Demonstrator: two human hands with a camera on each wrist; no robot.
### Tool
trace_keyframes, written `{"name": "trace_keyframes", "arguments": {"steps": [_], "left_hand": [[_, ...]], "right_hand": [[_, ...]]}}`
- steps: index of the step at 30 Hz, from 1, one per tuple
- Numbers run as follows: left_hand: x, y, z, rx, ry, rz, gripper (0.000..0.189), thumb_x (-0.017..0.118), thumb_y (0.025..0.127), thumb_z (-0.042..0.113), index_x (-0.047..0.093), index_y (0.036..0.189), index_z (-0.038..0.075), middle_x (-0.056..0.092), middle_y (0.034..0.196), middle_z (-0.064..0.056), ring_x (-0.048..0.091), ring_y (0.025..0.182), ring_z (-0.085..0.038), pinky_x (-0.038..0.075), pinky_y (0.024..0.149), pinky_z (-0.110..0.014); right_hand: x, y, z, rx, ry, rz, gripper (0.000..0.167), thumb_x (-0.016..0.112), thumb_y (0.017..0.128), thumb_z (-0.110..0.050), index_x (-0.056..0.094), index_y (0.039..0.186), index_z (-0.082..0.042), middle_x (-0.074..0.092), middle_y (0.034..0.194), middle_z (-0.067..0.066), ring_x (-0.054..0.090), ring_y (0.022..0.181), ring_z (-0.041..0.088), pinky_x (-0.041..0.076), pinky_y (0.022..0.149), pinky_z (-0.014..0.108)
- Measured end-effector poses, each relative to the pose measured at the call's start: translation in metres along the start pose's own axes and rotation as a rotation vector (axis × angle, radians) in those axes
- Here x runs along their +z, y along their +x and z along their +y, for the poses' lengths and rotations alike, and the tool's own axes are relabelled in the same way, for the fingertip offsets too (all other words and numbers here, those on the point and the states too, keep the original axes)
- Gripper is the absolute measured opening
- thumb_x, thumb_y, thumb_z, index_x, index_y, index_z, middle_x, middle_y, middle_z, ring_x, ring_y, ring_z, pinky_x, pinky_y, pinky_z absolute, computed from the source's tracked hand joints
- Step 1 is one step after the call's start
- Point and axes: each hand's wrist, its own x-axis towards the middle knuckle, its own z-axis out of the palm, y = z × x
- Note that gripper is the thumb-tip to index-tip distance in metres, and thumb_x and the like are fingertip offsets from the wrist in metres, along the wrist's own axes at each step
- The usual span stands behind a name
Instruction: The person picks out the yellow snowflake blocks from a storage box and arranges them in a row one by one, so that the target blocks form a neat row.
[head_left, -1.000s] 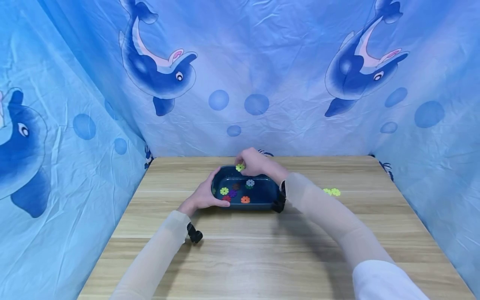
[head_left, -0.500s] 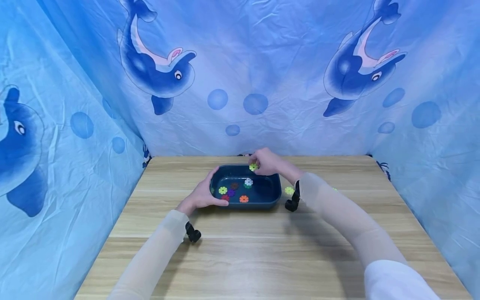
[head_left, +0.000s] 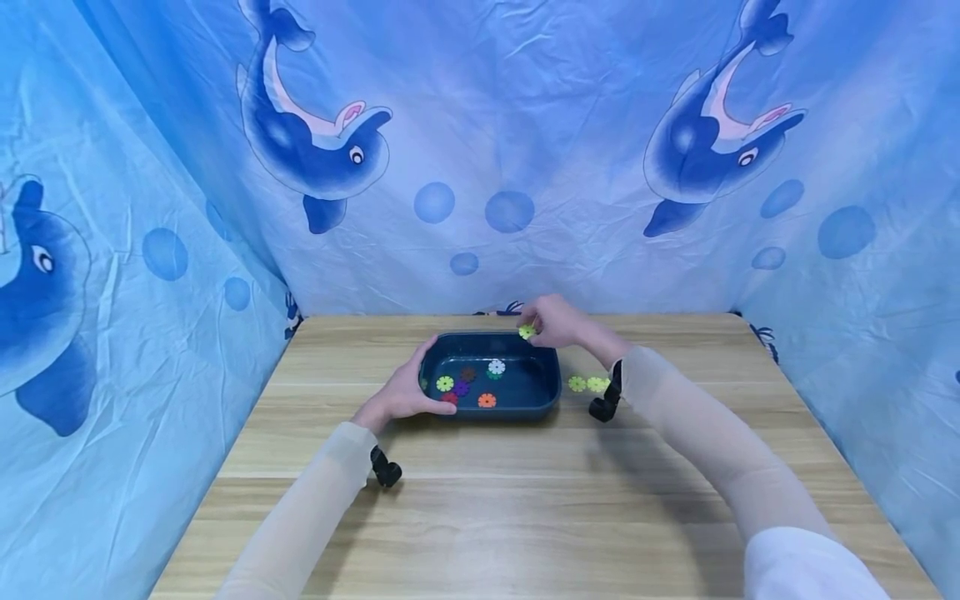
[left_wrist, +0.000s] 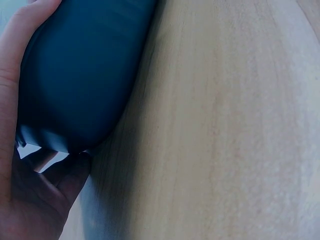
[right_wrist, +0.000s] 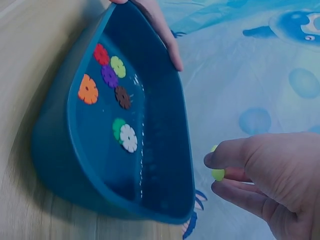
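My left hand grips the left end of a dark blue plastic basin, its thumb along the front rim and its fingers round the far side. Over the basin's back right corner, my right hand pinches a yellow-green flower-shaped disc between thumb and fingers. Inside the basin lie several more such discs, among them an orange disc, a red disc, a purple disc, a brown disc, a yellow-green disc and a white disc partly covering a green disc.
On the wooden table, right of the basin, lie a yellow-green disc and another yellow-green disc, close to my right wrist. A blue dolphin-print cloth hangs behind the table and along both sides.
My right hand has moved to the right along the basin's back rim, carrying the pinched disc. Yellow-green discs on the table now show beside the wrist. The left hand stays on the basin.
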Motion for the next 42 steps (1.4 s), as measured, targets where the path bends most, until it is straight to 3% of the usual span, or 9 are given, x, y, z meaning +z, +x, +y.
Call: {"name": "trace_keyframes", "arguments": {"steps": [27, 42], "left_hand": [[0.000, 0.000, -0.001, -0.004, 0.010, 0.011, 0.140, 0.101, 0.068, 0.046, 0.007, 0.172, 0.034, 0.023, 0.177, -0.017, 0.032, 0.158, -0.046, 0.032, 0.124, -0.070], [0.001, -0.001, 0.001, -0.009, -0.007, 0.005, 0.138, 0.100, 0.070, 0.040, 0.007, 0.172, 0.033, 0.021, 0.177, -0.017, 0.030, 0.159, -0.047, 0.031, 0.125, -0.071]], "right_hand": [[0.002, -0.049, 0.048, 0.088, 0.053, 0.030, 0.034, 0.077, 0.091, -0.004, 0.075, 0.124, 0.003, 0.077, 0.122, 0.023, 0.075, 0.106, 0.036, 0.062, 0.094, 0.049], [0.003, -0.082, 0.084, 0.124, 0.086, 0.047, 0.036, 0.075, 0.089, 0.000, 0.072, 0.124, 0.008, 0.075, 0.120, 0.028, 0.074, 0.106, 0.041, 0.062, 0.096, 0.053]]}}
